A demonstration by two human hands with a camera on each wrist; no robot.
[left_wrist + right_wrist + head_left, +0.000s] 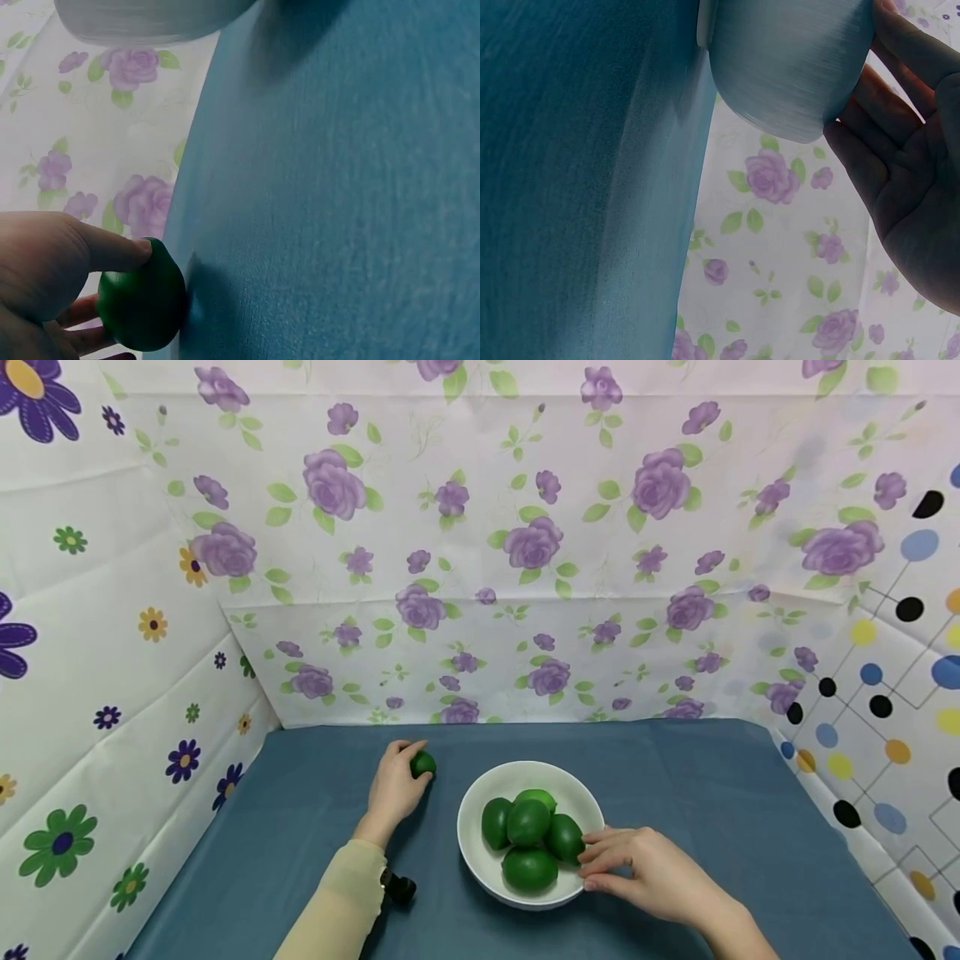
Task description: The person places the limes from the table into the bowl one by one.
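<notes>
My left hand (395, 785) grips a dark green lime (423, 765) at the left of the bowl. In the left wrist view the thumb lies along one side of this lime (142, 300), with fingers showing behind it, close over the blue cloth. A white bowl (468, 860) stands near the middle with several green limes (528, 822) heaped inside, one a lighter green. At the bowl's right side is my right hand (645, 872), its relaxed fingertips resting on the rim. The right wrist view shows these fingers (855, 157) against the bowl's outer wall (787, 67).
A blue cloth (337, 827) covers the table. Behind it hangs a white sheet with purple roses (532, 543); a daisy-patterned sheet (112, 610) closes the left side and a dotted one (892, 693) the right. A black device (399, 887) sits at my left wrist.
</notes>
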